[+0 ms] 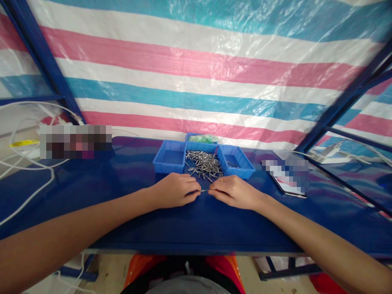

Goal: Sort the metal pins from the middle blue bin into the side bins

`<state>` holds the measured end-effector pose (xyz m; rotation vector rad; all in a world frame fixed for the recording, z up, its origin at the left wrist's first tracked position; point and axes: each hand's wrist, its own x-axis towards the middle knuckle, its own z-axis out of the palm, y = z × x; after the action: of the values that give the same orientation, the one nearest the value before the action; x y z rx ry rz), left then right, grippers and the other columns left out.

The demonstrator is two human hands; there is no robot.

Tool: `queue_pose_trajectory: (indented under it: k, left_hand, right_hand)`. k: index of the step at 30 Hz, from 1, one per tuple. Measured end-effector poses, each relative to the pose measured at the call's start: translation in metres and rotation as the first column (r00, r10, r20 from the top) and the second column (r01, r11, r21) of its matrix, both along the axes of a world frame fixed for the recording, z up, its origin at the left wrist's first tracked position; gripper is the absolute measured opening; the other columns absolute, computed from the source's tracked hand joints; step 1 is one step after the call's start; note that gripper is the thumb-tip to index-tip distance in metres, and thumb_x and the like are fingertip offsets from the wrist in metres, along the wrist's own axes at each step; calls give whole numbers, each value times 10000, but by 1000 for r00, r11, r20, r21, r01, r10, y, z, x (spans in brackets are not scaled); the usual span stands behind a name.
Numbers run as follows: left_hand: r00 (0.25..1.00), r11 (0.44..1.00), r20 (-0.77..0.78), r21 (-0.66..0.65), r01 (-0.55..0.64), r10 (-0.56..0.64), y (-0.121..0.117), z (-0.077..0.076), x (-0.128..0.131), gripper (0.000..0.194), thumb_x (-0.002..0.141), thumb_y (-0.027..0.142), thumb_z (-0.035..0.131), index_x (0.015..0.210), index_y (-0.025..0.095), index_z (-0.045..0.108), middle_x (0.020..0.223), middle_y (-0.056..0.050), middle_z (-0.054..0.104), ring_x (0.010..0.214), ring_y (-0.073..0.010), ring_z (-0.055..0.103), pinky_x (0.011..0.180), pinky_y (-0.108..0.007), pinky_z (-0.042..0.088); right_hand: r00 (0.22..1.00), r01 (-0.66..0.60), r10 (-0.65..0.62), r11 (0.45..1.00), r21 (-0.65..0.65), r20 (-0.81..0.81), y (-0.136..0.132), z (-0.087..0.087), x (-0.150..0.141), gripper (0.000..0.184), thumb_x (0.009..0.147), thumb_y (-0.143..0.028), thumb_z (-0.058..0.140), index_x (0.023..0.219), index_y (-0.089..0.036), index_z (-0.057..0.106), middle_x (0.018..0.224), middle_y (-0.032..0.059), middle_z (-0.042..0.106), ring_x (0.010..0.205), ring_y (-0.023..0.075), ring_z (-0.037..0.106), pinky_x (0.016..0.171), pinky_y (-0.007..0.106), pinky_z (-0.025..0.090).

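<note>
Above the blue table, my left hand (176,190) and my right hand (234,192) face each other, fingertips pinched. Between them runs a thin metal pin (204,190), one end in each hand; its ends are hidden by the fingers. Just beyond the hands lies a loose heap of silvery metal pins (203,162), some spilling toward my fingers. The heap sits between a left blue bin (169,168) and a right blue bin (240,172). A few thin pieces (233,164) lie inside the right bin.
Behind the heap stands another blue bin (200,145) with greenish plastic in it. A phone (289,188) lies to the right, partly blurred out. White cables (50,181) loop over the table's left side. Blue metal posts (329,108) and a striped sheet (196,53) bound the table (196,232).
</note>
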<state>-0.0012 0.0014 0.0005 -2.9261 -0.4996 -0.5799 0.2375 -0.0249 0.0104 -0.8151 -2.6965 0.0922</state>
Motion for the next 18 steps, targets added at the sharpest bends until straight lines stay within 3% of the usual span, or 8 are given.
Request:
queue_pose_trajectory:
  k: [10, 18]
  left_hand:
    - [1000, 989, -28, -148, 7, -11, -1, 3, 4, 162, 942, 216, 463, 933, 158, 614, 833, -10, 636, 794, -148, 562, 759, -242, 398]
    - [999, 983, -35, -182, 6, -12, 0, 3, 4, 174, 944, 207, 445, 934, 152, 610, 817, -16, 617, 792, -148, 557, 758, -241, 396]
  right_hand:
    - [993, -101, 99, 994, -38, -57, -6, 3, -2, 214, 963, -274, 449, 1010, -155, 620, 853, 58, 690, 759, 146, 657, 696, 246, 484]
    - [994, -106, 107, 994, 31, -23, -8, 6, -1, 221, 964, -259, 440, 1105, -170, 585, 909, 55, 698, 782, 148, 664, 703, 249, 488]
